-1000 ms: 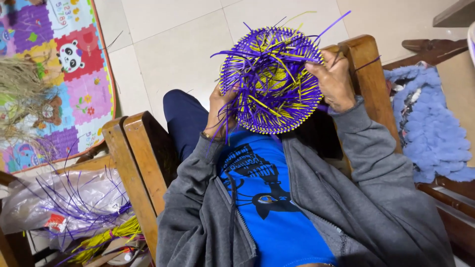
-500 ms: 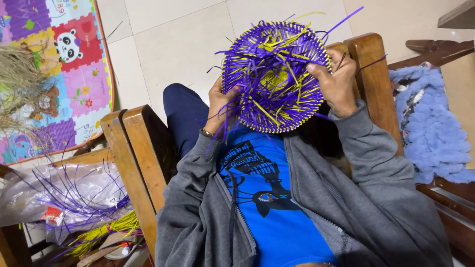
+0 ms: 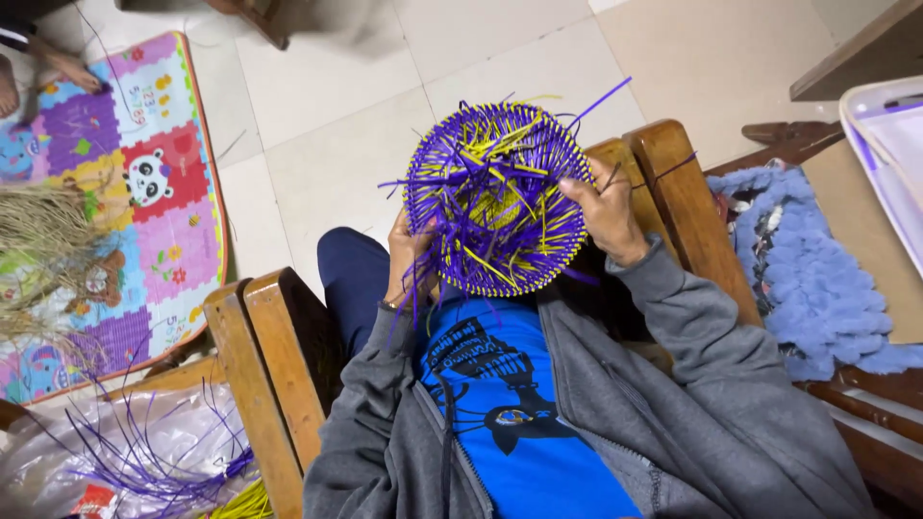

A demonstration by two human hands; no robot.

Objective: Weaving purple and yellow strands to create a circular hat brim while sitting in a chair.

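The person sits in a wooden armchair [image 3: 279, 375] and holds a round woven basket base [image 3: 495, 197] up in front of the chest, purple strips with yellow ones threaded through, its loose ends sticking out all round the rim. The work in hand looks like the weaving itself: one strand being tucked while the disc is held steady.

The left hand [image 3: 409, 255] is closed on the left edge of the disc, fingers wrapped behind it and mostly hidden by hanging purple strands, so it is grasping the basket base. The right hand [image 3: 606, 211] pinches the right rim, thumb and fingertips closed on the weave or on a strand there; which of the two I cannot tell. The disc lies between both hands, tilted toward the face, above the blue shirt [image 3: 510, 404].

To my eye the next tuck calls for a firm hold on the left while the right fingers guide a single strip under its neighbour without pulling the spokes out of line.

Down at the near left a plastic bag [image 3: 115, 452] holds spare purple strips [image 3: 144, 466]; a colourful play mat [image 3: 144, 192] lies on the tiled floor at the far left, and a blue fluffy cloth [image 3: 798, 259] sits at the right
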